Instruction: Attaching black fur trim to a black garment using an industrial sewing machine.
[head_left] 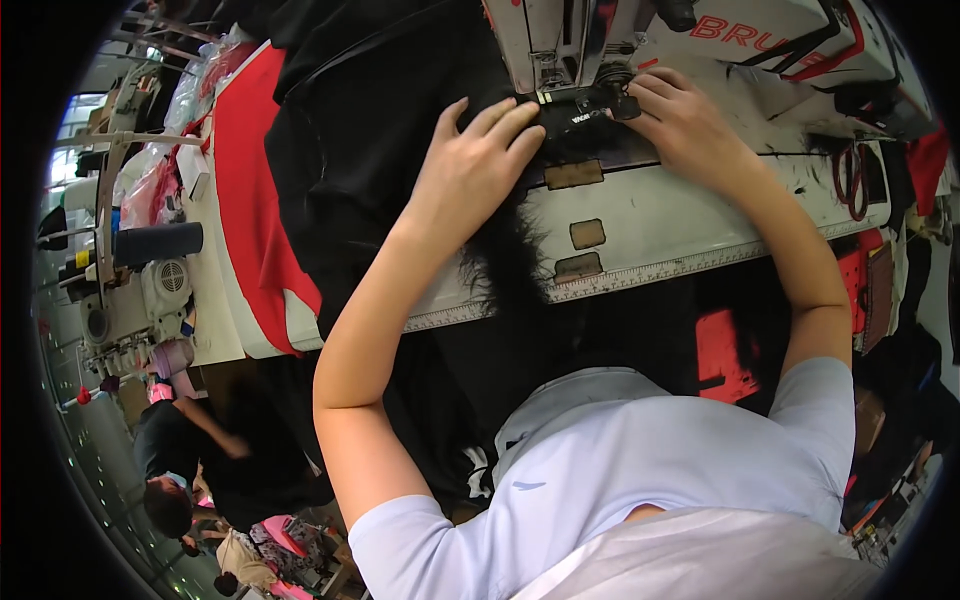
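Observation:
At the top centre is a sewing machine [555,40] with its presser foot over a black piece with a small white label [582,115]. My left hand [478,160] lies on black fabric [355,120] left of the foot, fingers apart. My right hand [680,125] is bent just right of the foot, fingertips pressed together by the black piece; what they hold is hidden. A strip of black fluffy trim [505,260] hangs from the fabric over the front edge of the white table [650,225], which has a ruler along it.
Red fabric [250,220] lies left of the black fabric. Red-handled scissors [852,185] rest on the table at right. Other machines [165,290] and a dark roll [158,240] are at the far left. Co-workers [165,460] are at the lower left.

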